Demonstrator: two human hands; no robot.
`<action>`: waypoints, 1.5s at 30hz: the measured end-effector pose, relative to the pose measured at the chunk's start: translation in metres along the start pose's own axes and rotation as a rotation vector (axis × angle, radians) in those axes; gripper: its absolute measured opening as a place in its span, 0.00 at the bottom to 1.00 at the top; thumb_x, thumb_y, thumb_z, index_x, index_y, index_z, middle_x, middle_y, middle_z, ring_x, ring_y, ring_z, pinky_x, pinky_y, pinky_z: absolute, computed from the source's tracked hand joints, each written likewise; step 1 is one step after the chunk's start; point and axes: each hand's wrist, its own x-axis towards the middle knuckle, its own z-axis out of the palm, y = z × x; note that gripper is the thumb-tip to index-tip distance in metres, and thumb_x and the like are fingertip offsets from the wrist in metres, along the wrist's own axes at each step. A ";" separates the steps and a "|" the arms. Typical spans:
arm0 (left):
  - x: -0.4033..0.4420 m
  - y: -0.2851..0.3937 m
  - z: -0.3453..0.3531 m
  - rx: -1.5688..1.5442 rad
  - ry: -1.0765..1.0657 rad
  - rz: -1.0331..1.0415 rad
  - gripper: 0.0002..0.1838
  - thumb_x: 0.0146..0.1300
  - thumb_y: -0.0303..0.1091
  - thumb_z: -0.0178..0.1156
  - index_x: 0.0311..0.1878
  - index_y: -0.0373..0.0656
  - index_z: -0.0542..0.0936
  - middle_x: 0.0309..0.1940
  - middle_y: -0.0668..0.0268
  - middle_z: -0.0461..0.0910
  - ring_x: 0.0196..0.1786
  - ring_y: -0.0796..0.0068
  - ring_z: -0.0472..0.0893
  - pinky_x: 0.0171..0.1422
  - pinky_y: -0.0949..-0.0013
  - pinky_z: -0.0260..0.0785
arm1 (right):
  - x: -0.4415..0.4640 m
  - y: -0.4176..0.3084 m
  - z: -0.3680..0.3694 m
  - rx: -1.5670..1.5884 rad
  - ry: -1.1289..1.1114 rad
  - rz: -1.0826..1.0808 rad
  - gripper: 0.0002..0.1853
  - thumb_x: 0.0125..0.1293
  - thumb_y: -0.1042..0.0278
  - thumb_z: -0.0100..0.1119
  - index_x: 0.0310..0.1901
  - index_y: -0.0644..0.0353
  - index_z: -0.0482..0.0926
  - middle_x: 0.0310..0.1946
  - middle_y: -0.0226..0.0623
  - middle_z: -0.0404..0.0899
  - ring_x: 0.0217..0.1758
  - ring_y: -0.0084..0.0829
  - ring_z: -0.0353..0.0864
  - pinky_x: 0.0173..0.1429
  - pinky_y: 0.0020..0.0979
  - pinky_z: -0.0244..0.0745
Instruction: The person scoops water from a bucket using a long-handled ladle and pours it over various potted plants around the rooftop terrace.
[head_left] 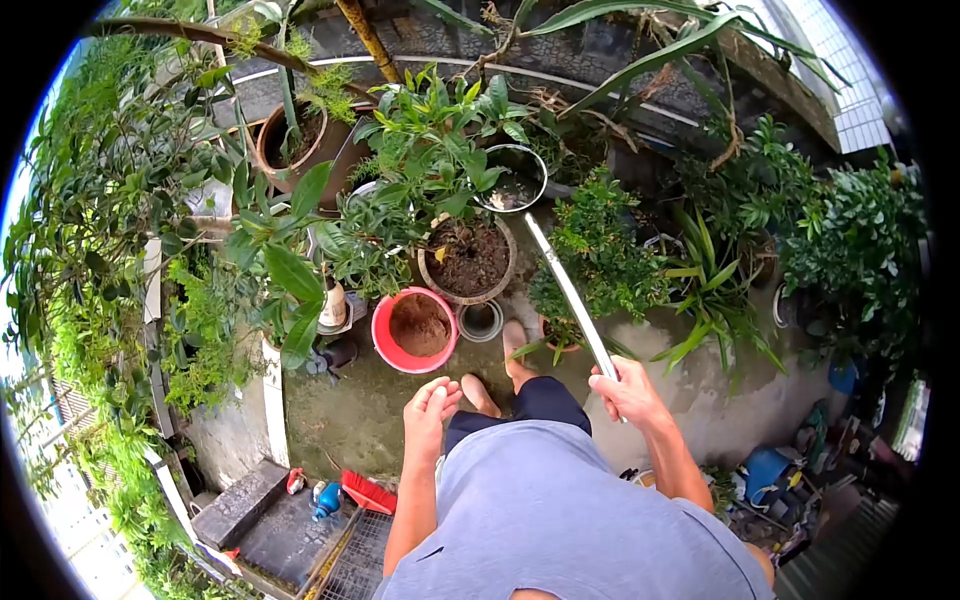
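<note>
Right hand [628,394] grips long-handled ladle [571,292], its bowl near the round plant pot's [467,299] far-right edge. Left hand [430,408], fingers curled, closure uncertain, nears pink bucket [384,345]. Floor [350,415] open at left.

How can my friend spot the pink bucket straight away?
Find the mossy concrete floor by the person's feet. The round pink plastic bucket stands there, just left of a small round grey pot. It is the only pink container, with reddish-brown soil inside.
</note>
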 end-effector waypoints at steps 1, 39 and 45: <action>0.000 0.000 0.001 0.024 -0.019 0.012 0.17 0.75 0.38 0.54 0.60 0.37 0.78 0.52 0.59 0.83 0.52 0.71 0.84 0.57 0.69 0.76 | -0.007 0.003 -0.003 0.026 -0.005 -0.010 0.10 0.64 0.69 0.62 0.40 0.67 0.75 0.19 0.28 0.73 0.13 0.18 0.69 0.15 0.25 0.64; -0.027 0.032 0.116 0.292 -0.277 0.155 0.19 0.75 0.38 0.56 0.61 0.36 0.77 0.54 0.60 0.83 0.56 0.69 0.83 0.62 0.65 0.73 | 0.224 0.026 -0.182 -0.036 0.367 0.037 0.12 0.64 0.72 0.60 0.25 0.66 0.72 0.15 0.37 0.72 0.13 0.29 0.70 0.16 0.35 0.64; -0.015 0.036 0.120 0.209 -0.270 0.132 0.18 0.74 0.34 0.57 0.60 0.33 0.78 0.52 0.61 0.83 0.54 0.72 0.82 0.59 0.70 0.73 | 0.235 0.037 -0.193 0.308 0.283 0.071 0.12 0.67 0.67 0.61 0.26 0.61 0.75 0.17 0.31 0.74 0.15 0.22 0.71 0.18 0.28 0.69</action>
